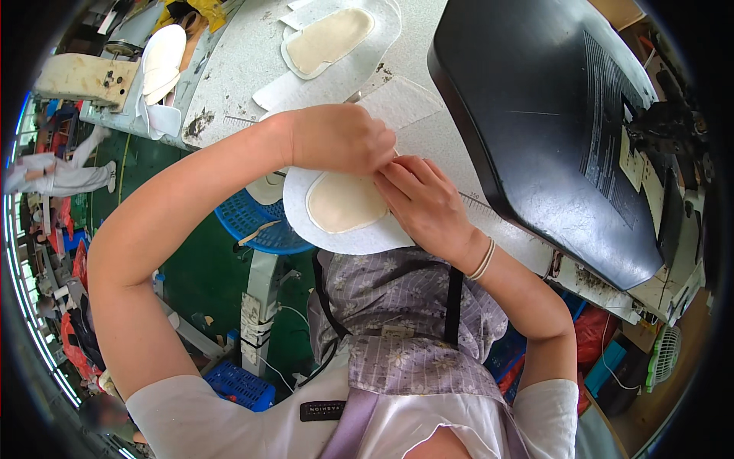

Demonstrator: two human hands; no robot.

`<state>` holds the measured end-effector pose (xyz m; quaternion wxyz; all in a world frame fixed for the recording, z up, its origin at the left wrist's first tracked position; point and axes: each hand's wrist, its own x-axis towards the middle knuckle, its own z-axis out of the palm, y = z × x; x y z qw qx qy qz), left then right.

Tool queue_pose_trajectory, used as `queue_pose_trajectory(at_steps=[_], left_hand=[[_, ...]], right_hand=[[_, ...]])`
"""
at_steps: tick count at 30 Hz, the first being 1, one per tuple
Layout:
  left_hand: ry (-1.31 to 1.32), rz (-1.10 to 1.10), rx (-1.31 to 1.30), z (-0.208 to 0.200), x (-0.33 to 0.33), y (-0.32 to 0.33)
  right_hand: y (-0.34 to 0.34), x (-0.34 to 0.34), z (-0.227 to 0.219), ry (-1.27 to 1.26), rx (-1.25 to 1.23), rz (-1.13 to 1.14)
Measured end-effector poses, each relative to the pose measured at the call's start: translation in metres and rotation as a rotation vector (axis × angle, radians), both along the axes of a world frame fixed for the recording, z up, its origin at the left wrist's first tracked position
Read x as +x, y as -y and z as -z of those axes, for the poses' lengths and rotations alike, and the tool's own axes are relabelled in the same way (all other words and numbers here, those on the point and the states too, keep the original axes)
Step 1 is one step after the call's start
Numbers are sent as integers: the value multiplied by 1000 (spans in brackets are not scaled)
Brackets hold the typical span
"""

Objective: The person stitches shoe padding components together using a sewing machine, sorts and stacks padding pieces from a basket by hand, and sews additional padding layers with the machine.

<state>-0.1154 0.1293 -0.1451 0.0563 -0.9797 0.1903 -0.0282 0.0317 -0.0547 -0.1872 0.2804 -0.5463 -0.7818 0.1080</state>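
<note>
A white felt-like sheet (298, 200) hangs over the table's near edge, with a cream sole-shaped piece (348, 203) on it. My left hand (340, 138) is a closed fist over the sheet's far part; what it grips is hidden. A small metallic tip (353, 97) shows just beyond its knuckles. My right hand (428, 203) bends over the sheet's right edge, its fingers pinched close to the left hand's fingertips. Farther back on the table lies another cream sole-shaped piece (336, 38) on white sheets.
A large black machine housing (527, 115) stands over the right of the light grey table (229, 84). Below the near edge sits a blue plastic basket (256, 222). White sole-shaped pieces (163, 61) stack at the far left beside a cream machine arm (84, 76). Another person (61, 172) is at left.
</note>
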Motion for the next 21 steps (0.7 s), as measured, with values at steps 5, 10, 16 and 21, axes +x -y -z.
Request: queue_pose_trajectory(at_steps=[5, 10, 16, 21], left_hand=[[130, -365, -472, 14, -12, 5], [78, -139, -299, 0, -11, -4], [-153, 104, 66, -15, 7, 0], [97, -244, -383, 13, -3, 6]], right_hand=[[3, -6, 5, -21, 45, 28], [3, -1, 0, 77, 126, -19], [2, -3, 0, 163, 221, -32], [0, -2, -3, 117, 227, -47]])
